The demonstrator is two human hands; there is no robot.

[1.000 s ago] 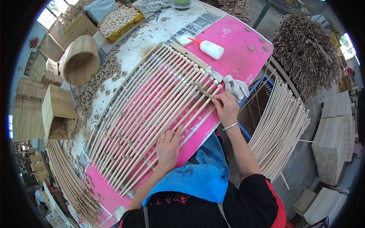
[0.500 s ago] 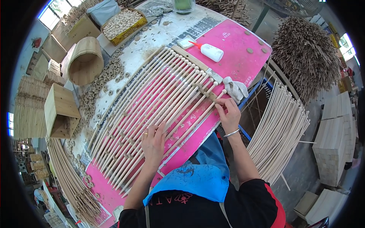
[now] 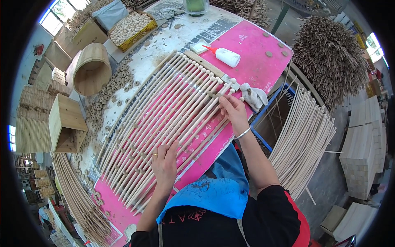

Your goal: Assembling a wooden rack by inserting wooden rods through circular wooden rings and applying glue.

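Observation:
Pale wooden sticks [image 3: 164,107], each with a small round ball at its far end, lie side by side on a pink mat, with small wooden rings threaded along them. My right hand [image 3: 235,115] pinches a stick just below its ball [image 3: 232,90], beside a brown ring [image 3: 214,95]. At the near ends, my left hand [image 3: 165,164] has its fingers curled against the same stick; part of the grip is hidden. Another stick with a ball [image 3: 242,99] lies closer to me, partly behind my right hand.
A glue bottle [image 3: 227,57] with a red tip lies beyond the sticks. Loose rings [image 3: 117,84] are strewn left, near a wooden bucket [image 3: 93,68] and an open wooden box [image 3: 68,122]. A grey cloth [image 3: 254,97] sits by a blue crate [image 3: 263,142] and bundled sticks [image 3: 304,140].
My right hand has moved up and left, along with a stick that now lies closer to the row. My left hand has shifted slightly down.

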